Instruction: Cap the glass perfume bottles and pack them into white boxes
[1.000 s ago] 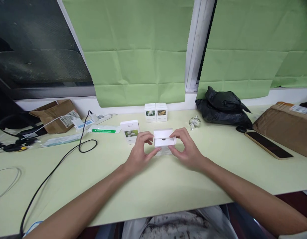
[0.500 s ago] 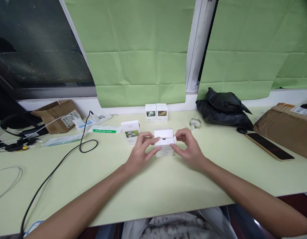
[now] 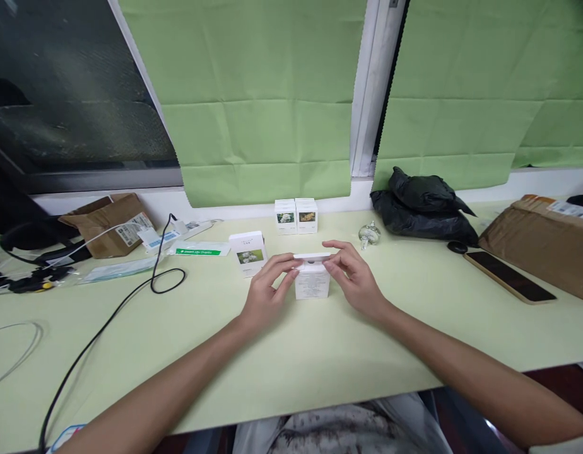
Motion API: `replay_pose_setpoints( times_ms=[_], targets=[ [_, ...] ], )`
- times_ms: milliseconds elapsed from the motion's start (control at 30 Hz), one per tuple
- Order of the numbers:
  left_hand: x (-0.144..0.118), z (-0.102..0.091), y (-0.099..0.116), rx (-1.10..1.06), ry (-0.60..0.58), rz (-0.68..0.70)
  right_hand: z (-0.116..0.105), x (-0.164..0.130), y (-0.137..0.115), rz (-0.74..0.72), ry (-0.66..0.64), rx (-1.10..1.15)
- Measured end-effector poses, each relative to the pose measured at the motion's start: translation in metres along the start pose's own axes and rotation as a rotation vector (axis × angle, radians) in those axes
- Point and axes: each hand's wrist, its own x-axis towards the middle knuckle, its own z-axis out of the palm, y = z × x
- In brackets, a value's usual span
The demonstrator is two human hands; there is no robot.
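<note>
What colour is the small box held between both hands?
White, with fine grey print on its front; the small box shows best in the head view.

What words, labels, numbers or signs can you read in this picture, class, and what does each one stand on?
None can be read for certain.
White box between the left hand and right hand: grey print on its front, too small.
Green strip on the white packet: white lettering, blurred.
Shipping label on the brown parcel: too small.
Three flower boxes: pictures only; the faint top text is unreadable.
</note>
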Motion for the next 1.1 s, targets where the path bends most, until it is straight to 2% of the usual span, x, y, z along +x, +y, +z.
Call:
replay_pose_setpoints(
  times_ms=[267,433,600,1100],
  targets=[
    [0.002,0.0,-0.001,-0.04,0.027,0.042,0.002,0.0,0.002,0.063,0.04,0.194],
    [0.001,-0.001,-0.002,0.02,0.012,0.11,-0.003,0.001,-0.002,-0.035,-0.085,0.078],
    [0.0,-0.003,-0.004,0.092,0.082,0.182,-0.002,0.002,0.0,-0.043,-0.07,0.06],
    [-0.001,-0.005,-0.007,0.162,0.057,0.311,-0.008,0.005,0.0,-0.116,-0.124,-0.046]
  ],
)
